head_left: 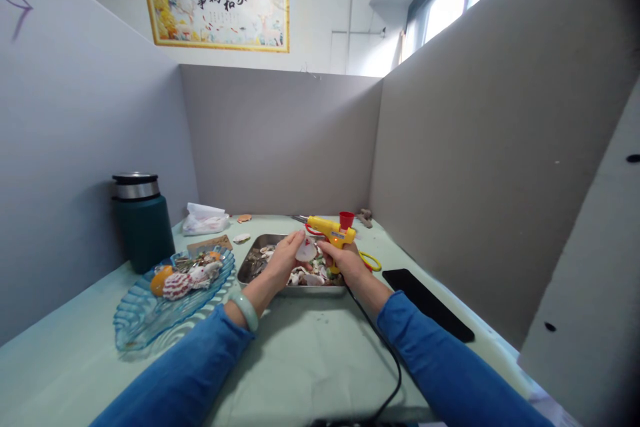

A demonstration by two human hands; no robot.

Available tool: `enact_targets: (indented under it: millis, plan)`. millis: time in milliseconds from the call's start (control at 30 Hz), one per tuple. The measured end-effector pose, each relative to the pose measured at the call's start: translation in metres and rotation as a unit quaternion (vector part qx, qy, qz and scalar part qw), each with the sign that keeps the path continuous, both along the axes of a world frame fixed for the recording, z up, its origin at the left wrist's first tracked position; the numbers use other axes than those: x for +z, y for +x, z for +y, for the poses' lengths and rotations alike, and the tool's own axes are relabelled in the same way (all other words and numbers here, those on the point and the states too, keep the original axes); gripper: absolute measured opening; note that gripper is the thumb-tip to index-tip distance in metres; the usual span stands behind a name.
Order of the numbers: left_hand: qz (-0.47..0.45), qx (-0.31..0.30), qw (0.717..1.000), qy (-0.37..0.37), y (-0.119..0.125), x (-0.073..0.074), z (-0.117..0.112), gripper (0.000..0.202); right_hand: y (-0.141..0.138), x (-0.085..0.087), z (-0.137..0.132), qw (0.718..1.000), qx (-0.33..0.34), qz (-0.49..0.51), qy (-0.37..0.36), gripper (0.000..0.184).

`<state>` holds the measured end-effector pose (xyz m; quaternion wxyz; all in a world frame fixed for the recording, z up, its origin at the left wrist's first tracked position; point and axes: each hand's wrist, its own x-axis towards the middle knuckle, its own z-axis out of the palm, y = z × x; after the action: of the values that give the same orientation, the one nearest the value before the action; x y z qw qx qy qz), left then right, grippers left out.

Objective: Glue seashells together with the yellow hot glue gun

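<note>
My left hand [284,260] pinches a pale seashell [305,251] above a metal tray [250,260] filled with several shells. My right hand [347,263] is wrapped round the handle of a yellow hot glue gun [330,230], whose nozzle points left toward the shell. The gun's black cord [385,347] trails back along the table toward me. Both hands hover over the tray's right half, close together.
A blue glass dish [140,320] with shells lies at the left. Behind it stand a dark green thermos [141,220] and a crumpled plastic bag [204,220]. A black phone [427,303] lies at the right. Yellow-handled scissors [371,260] and a red cup [346,219] sit behind the tray. Partition walls enclose the desk.
</note>
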<state>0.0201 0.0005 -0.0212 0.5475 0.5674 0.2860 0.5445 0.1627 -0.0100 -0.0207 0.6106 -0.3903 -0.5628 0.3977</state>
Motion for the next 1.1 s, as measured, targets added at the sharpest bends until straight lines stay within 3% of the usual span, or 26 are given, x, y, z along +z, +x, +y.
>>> enact_targets:
  millis: [267, 567, 800, 933, 1100]
  plan:
    - [0.010, 0.014, 1.000, 0.000, 0.000, 0.000, 0.001, 0.040, 0.000, 0.004, -0.005, 1.000, 0.004, 0.004, -0.001, 0.027]
    - [-0.047, -0.051, 0.996, -0.052, -0.001, -0.003, 0.003, 0.034, 0.002, -0.004, 0.005, 1.000, -0.007, 0.016, -0.014, 0.031]
    - [-0.101, 0.032, 0.992, -0.068, -0.006, -0.001, 0.010, 0.023, 0.004, -0.007, 0.008, 0.998, -0.039, -0.054, 0.002, 0.034]
    - [-0.087, 0.096, 0.991, -0.043, -0.014, 0.000, 0.018, 0.023, 0.006, -0.007, 0.008, 0.991, -0.016, -0.130, 0.015, 0.034]
    - [-0.087, 0.135, 0.987, -0.026, -0.021, 0.000, 0.023, 0.021, 0.007, -0.006, 0.005, 0.988, -0.007, -0.155, 0.021, 0.033]
